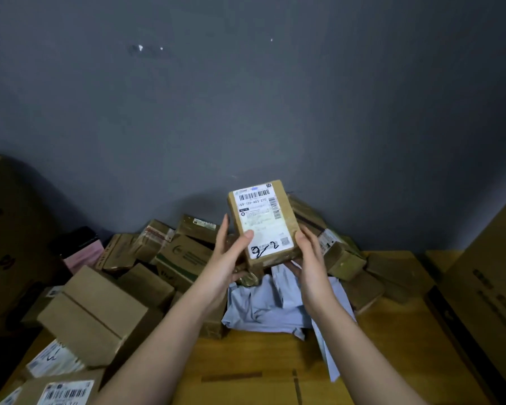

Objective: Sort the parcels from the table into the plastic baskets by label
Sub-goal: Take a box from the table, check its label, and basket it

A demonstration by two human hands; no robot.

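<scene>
A small brown cardboard parcel (265,222) is held up above the pile, its white shipping label facing me with a barcode and a handwritten "2-2" in black marker. My left hand (228,258) grips its left edge, thumb pressed on the label. My right hand (307,258) holds its right lower edge from below and the side. Behind and below lies a heap of brown parcels (184,252) against the wall. No plastic baskets are in view.
A wooden table (392,346) carries the heap. A grey-blue plastic mailer bag (263,305) lies under my hands. Larger cartons (97,311) sit at the left, labelled parcels (65,391) at the bottom left. Tall cardboard boxes (491,276) flank the right side, and a dark grey wall rises behind.
</scene>
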